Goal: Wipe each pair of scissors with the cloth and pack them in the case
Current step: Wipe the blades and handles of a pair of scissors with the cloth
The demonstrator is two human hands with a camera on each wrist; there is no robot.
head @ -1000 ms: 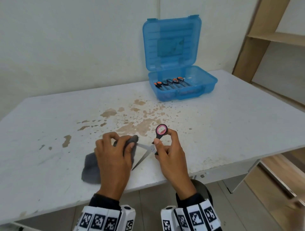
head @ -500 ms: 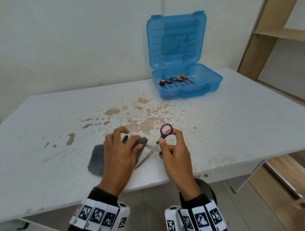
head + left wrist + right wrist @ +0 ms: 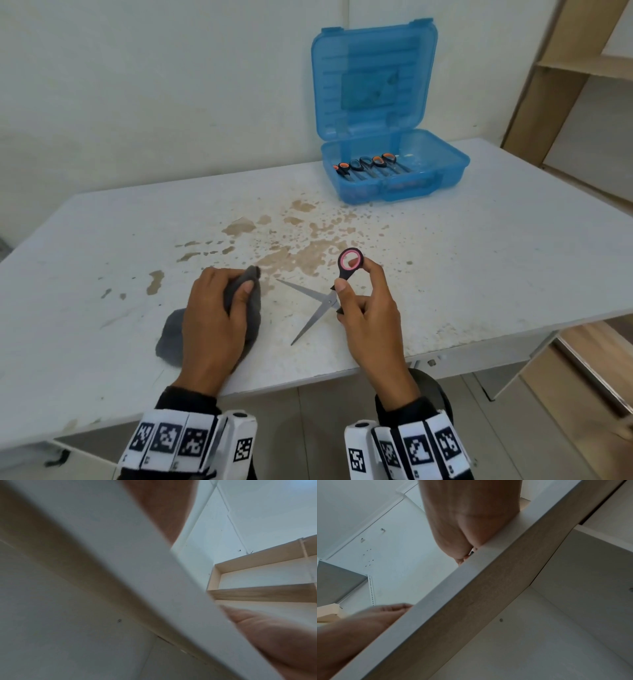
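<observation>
Wrist bands (image 3: 178,440): white bands with black square markers sit on both forearms at the nearest edge of the head view, over dark sleeves.
Left hand (image 3: 212,322): lies palm down on the surface near its front edge; its fingers (image 3: 244,291) are curled around a bunched fold of the cloth.
Cloth (image 3: 251,310): grey, crumpled, lying on the surface under and around the left fingers, apart from the blades to their right.
Right hand (image 3: 368,311): raised just above the surface; thumb and forefinger pinch the stem under the upper loop, the other fingers are folded around the lower handle, which is hidden.
Scissors (image 3: 317,301): black handles with a pink-lined loop standing up beyond the right fingers; the two steel blades are spread wide, one pointing toward the left fingers, the other toward the front edge.
Surface (image 3: 479,274): white, with brown stains just beyond both sets of fingers.
Wrist views: both look up past the edge of the surface; the fingers are mostly hidden there.
Case (image 3: 394,178): clear blue plastic, far beyond the right fingers, lid upright.
Packed scissors (image 3: 371,164): several pairs with black and orange handles lie side by side in the case's tray.
Shelves (image 3: 582,68): wooden, beyond the surface to the right.
</observation>
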